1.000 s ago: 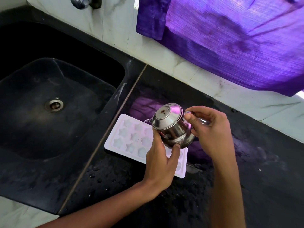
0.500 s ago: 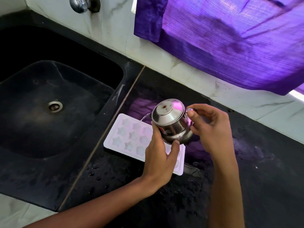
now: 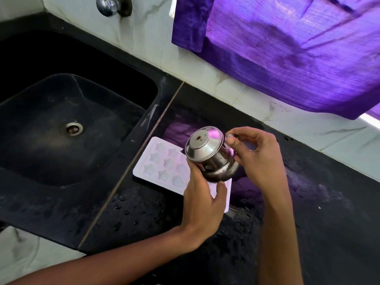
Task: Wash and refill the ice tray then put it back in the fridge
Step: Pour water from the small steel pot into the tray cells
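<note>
My left hand (image 3: 202, 199) comes up from the near edge of the counter (image 3: 308, 212) and cups the underside of a small steel pot (image 3: 211, 156), thumb on its near side and fingers wrapped behind its belly, so the grip is closed around it. The pot is lifted off the counter and tipped toward the sink side, its domed lid (image 3: 202, 144) facing up and left. My right hand (image 3: 254, 156) reaches in from the near right; thumb and forefinger pinch a small shiny part at the pot's right side, by the lid rim, and the other fingers curl loosely behind. I cannot tell exactly what that part is.

Under the pot the white ice tray (image 3: 164, 165) lies flat on the black counter, just right of the seam where the counter meets the sink surround. Its star-shaped cups face up. The tray's right end is hidden beneath my left hand and the pot. Water drops bead on the counter near the tray's near edge.

Left of the seam sits the black sink (image 3: 51, 124), with a metal drain (image 3: 72, 128) in its floor. At the far edge a pale tiled wall (image 3: 148, 38) rises, with a chrome tap (image 3: 107, 5) fixed above the sink and a purple cloth (image 3: 287, 48) hanging at the far right.
</note>
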Available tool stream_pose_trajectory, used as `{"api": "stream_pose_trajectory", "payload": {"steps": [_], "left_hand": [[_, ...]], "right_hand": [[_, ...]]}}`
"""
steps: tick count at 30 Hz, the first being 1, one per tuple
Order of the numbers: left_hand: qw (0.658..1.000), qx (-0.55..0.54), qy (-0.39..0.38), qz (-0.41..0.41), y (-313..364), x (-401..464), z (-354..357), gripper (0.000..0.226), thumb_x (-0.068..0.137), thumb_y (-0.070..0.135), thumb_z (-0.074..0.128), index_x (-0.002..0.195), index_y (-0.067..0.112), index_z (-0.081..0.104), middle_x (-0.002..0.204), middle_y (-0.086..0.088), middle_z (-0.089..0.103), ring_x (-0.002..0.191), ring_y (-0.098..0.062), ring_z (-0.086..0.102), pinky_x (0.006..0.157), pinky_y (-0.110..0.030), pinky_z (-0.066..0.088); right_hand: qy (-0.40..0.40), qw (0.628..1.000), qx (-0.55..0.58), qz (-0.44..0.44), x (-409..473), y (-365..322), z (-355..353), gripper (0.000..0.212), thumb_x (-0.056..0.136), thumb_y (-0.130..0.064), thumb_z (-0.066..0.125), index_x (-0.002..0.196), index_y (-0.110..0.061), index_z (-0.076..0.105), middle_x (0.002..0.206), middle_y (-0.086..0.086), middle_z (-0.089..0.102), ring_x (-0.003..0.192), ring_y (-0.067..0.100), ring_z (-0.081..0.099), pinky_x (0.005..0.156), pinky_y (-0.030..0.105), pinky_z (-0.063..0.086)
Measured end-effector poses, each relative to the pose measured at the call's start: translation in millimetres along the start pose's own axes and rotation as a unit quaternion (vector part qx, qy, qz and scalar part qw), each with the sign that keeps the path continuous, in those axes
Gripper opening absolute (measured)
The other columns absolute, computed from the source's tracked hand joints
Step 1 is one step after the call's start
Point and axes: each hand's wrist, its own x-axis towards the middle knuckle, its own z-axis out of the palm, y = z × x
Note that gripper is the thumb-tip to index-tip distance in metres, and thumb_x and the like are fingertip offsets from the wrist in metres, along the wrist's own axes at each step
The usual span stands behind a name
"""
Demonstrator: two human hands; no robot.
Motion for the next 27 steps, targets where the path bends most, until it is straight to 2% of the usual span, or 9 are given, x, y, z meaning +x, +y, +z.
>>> {"api": "stream_pose_trajectory", "payload": {"steps": [4, 14, 21, 27], "left_hand": [[1.0, 0.002, -0.003, -0.011, -0.3, -1.3, -0.8, 0.082, 0.082, 0.031, 0.05, 0.15, 0.027, 0.005, 0.126, 0.007, 0.058, 0.103, -0.013, 0.059, 0.085, -0.032, 0.05], [1.0, -0.011, -0.008, -0.01, 3.5, -2.0, -1.4, 0.08, 0.082, 0.031, 0.051, 0.15, 0.027, 0.007, 0.123, 0.009, 0.059, 0.096, -0.016, 0.061, 0.081, -0.035, 0.052], [1.0, -0.01, -0.01, 0.007, 7.0, -2.6, -2.8, 0.081, 0.082, 0.033, 0.05, 0.15, 0.028, 0.006, 0.123, 0.007, 0.059, 0.091, -0.019, 0.061, 0.077, -0.03, 0.05], [1.0, 0.007, -0.014, 0.019, 6.5, -3.3, -2.1, 0.086, 0.084, 0.036, 0.049, 0.152, 0.025, -0.003, 0.138, 0.005, 0.051, 0.107, -0.023, 0.059, 0.089, -0.04, 0.05]], "right_hand": [[-0.002, 1.0, -0.017, 0.0, -1.7, -3.0, 0.4, 0.011, 0.084, -0.025, 0.069, 0.087, -0.036, 0.068, 0.087, -0.013, 0.07, 0.087, 0.007, 0.065, 0.08, 0.042, 0.056], [0.009, 1.0, -0.027, -0.008, -6.3, -8.8, -3.6, 0.009, 0.084, -0.026, 0.069, 0.089, -0.033, 0.07, 0.084, -0.015, 0.069, 0.084, 0.006, 0.065, 0.079, 0.043, 0.056], [0.015, 0.999, -0.022, -0.017, -7.2, -9.1, -5.7, 0.011, 0.086, -0.026, 0.067, 0.088, -0.037, 0.068, 0.085, -0.015, 0.069, 0.084, 0.007, 0.065, 0.078, 0.044, 0.056], [0.025, 0.999, -0.009, -0.025, -7.5, -5.7, -5.8, 0.014, 0.088, -0.023, 0.064, 0.086, -0.036, 0.068, 0.087, -0.015, 0.069, 0.087, 0.008, 0.065, 0.078, 0.047, 0.056]]}}
